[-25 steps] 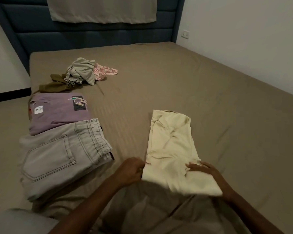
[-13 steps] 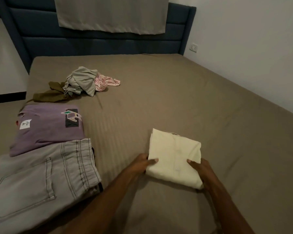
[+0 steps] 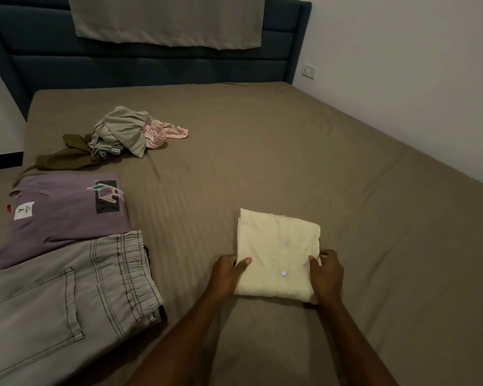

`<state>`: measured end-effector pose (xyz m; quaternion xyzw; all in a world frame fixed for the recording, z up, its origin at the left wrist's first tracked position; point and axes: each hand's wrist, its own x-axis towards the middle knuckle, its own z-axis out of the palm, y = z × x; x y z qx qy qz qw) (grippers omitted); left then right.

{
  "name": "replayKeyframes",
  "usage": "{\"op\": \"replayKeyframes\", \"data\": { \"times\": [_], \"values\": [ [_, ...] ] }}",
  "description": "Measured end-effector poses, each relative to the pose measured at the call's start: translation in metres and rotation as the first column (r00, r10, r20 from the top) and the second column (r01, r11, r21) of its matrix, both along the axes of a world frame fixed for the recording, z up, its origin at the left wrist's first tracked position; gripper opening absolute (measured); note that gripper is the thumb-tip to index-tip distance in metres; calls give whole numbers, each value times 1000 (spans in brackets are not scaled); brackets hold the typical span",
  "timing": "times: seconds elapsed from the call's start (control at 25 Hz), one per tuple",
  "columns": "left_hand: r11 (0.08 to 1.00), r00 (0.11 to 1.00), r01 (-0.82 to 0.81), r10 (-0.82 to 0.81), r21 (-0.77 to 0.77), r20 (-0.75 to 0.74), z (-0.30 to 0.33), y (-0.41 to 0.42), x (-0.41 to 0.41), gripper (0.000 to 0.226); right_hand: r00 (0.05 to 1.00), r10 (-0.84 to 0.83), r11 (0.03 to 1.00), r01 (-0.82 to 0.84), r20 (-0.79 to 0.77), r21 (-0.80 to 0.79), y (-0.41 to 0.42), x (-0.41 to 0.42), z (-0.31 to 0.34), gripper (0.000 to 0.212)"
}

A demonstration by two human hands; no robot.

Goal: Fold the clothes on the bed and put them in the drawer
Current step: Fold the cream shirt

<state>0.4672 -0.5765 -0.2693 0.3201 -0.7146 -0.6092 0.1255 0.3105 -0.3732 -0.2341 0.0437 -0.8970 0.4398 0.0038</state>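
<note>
Bed (image 3: 304,151): lying under everything, right half bare out to the wall-side edge.
Jeans (image 3: 64,299): folded, sitting at near left, touching the purple shirt (image 3: 64,215) behind.
Unfolded pile (image 3: 123,135): lying far left (grey, olive, pink pieces).
Cream shirt (image 3: 276,252): folded square, buttons up, resting mid-bed.
Left hand (image 3: 226,274): gripping its left edge, thumb on top.
Right hand (image 3: 325,274): gripping its right edge.

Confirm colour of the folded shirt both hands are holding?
Pale cream-yellow folded shirt with small white buttons; head view, the only one.
</note>
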Motion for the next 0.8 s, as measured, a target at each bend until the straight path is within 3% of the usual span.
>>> {"op": "replayKeyframes", "data": {
  "times": [0.08, 0.16, 0.24, 0.28, 0.4, 0.52, 0.64, 0.72, 0.8],
  "values": [
    [993, 995, -81, 86, -87, 54, -1, 2, -1, 61, 951, 38, 974, 33, -308, 223, 2, 22, 11, 41],
    [979, 980, -144, 161, -145, 113, 0, 4, 0, 63, 814, 327, 931, -191, -480, 312, 7, 55, 8, 61],
    [977, 959, -141, 174, -157, 222, 11, 4, 5, 64, 679, 628, 763, -439, -381, 474, 10, 95, -9, 81],
    [980, 951, -106, 150, -171, 271, 21, 5, 9, 63, 649, 693, 691, -475, -314, 545, 12, 110, -16, 88],
    [983, 943, -16, 75, -181, 325, 43, 9, 22, 68, 628, 749, 599, -504, -212, 623, 10, 116, -21, 101],
    [990, 964, -140, 143, -30, 225, 55, 6, 47, 60, 580, 793, 523, -488, -188, 699, 11, 118, -10, 104],
    [939, 939, -340, 337, 52, 67, 52, 6, 86, 50, 652, 716, 665, -526, -251, 531, 0, 114, 39, 61],
    [922, 934, -338, 352, 188, -51, 50, 13, 111, 47, 697, 688, 717, -608, -202, 342, -13, 111, 88, 62],
    [896, 940, -272, 326, 352, -104, 42, 16, 128, 63, 713, 683, 727, -685, -160, 49, -21, 109, 141, 44]
  ]
}}
